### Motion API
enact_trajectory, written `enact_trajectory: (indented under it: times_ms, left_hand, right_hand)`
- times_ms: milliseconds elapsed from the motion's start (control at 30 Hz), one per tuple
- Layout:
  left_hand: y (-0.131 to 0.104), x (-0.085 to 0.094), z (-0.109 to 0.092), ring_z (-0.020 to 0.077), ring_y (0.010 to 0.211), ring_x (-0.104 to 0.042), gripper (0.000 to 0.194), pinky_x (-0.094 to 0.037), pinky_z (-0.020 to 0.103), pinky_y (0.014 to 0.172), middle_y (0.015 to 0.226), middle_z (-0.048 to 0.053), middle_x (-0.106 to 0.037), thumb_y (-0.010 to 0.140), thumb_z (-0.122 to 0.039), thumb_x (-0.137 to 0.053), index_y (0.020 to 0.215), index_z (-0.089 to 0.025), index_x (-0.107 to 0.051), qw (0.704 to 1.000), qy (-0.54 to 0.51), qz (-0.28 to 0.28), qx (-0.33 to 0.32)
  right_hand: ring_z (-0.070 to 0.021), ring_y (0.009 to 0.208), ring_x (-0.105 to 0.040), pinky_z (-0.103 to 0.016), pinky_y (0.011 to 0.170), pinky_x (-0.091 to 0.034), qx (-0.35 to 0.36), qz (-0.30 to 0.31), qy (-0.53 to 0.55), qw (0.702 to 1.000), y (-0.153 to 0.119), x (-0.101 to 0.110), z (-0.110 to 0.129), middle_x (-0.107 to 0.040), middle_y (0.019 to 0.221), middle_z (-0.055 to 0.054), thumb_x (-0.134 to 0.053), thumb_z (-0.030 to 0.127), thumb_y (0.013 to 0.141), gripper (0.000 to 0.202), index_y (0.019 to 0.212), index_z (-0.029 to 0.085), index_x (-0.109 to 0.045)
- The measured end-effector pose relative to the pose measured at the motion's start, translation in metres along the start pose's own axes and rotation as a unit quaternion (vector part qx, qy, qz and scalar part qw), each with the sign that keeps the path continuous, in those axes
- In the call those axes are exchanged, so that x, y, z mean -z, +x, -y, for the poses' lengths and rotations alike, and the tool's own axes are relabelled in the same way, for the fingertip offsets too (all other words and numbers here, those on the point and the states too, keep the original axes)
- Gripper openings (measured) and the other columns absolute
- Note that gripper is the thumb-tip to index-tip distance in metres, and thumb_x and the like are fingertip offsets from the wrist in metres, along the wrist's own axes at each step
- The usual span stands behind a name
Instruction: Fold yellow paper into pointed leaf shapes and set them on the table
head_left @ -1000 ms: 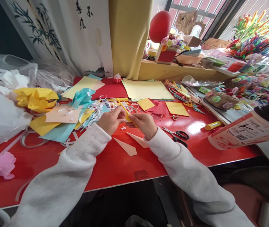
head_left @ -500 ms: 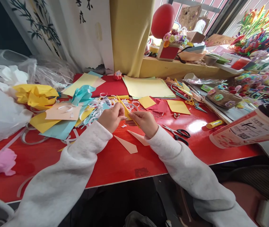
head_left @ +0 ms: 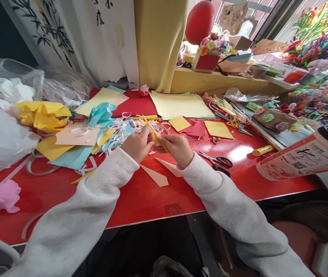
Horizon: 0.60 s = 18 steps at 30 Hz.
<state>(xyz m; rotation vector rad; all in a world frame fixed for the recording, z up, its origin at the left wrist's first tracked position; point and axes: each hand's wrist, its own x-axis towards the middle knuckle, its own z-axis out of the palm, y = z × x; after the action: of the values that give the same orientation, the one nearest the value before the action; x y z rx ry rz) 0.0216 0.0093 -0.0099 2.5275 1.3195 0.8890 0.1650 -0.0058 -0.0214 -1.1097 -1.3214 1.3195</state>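
A narrow strip of folded yellow paper (head_left: pixel 149 125) slants between my hands above the red table. My left hand (head_left: pixel 138 144) pinches its near side with thumb and fingers. My right hand (head_left: pixel 178 149) grips the lower right end, fingers closed round it. Just below my hands lie two peach folded paper pieces with pointed ends: one peach piece (head_left: pixel 155 176) in full sight, the other peach piece (head_left: pixel 168 166) partly under my right wrist. Black-handled scissors (head_left: pixel 218 161) rest to the right of my right hand.
White paper shreds (head_left: pixel 120 132), yellow sheets (head_left: pixel 182 105) and a red sheet (head_left: pixel 132 104) lie behind my hands. Coloured paper and a white plastic bag (head_left: pixel 5 134) crowd the left. On the right are a yellow glue stick (head_left: pixel 263 150) and a large paper cup (head_left: pixel 299 156).
The yellow paper has tilted slightly and looks narrower, more edge-on. Both hands keep hold of it and have barely moved.
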Motion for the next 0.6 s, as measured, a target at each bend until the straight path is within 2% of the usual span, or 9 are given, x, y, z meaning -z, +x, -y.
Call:
enact_trajectory:
  times_ms: [300, 500, 600]
  left_hand:
    - [-0.0009, 0.0013, -0.0018, 0.0116, 0.063, -0.052, 0.013, -0.039, 0.022, 0.057, 0.068, -0.001, -0.052, 0.067, -0.013, -0.050, 0.071, -0.018, -0.038, 1.000, -0.013, 0.002, -0.003]
    - [-0.0016, 0.0021, -0.0034, 0.0111, 0.064, -0.053, 0.012, -0.039, 0.023, 0.059, 0.069, -0.001, -0.052, 0.069, -0.014, -0.049, 0.071, -0.018, -0.038, 0.999, -0.037, 0.010, 0.012]
    - [-0.0019, 0.0049, -0.0033, 0.0108, 0.066, -0.052, 0.012, -0.040, 0.022, 0.060, 0.070, -0.002, -0.052, 0.069, -0.014, -0.049, 0.073, -0.018, -0.038, 0.999, -0.047, -0.004, 0.002]
  right_hand:
    - [-0.0116, 0.057, -0.062, -0.026, 0.063, -0.053, -0.014, -0.002, -0.007, 1.000, 0.0005, -0.0004, 0.0010, -0.063, 0.060, -0.002, -0.054, 0.034, 0.071, 0.021, 0.069, 0.013, -0.059]
    - [-0.0108, 0.054, -0.061, -0.025, 0.061, -0.054, -0.025, -0.002, -0.005, 1.000, 0.0012, -0.0003, 0.0014, -0.061, 0.055, -0.001, -0.052, 0.029, 0.074, 0.019, 0.065, 0.013, -0.057]
    - [-0.0112, 0.052, -0.061, -0.026, 0.060, -0.054, -0.040, -0.014, -0.002, 0.999, 0.0027, 0.0010, -0.0004, -0.062, 0.054, -0.002, -0.050, 0.025, 0.075, 0.017, 0.064, 0.013, -0.056]
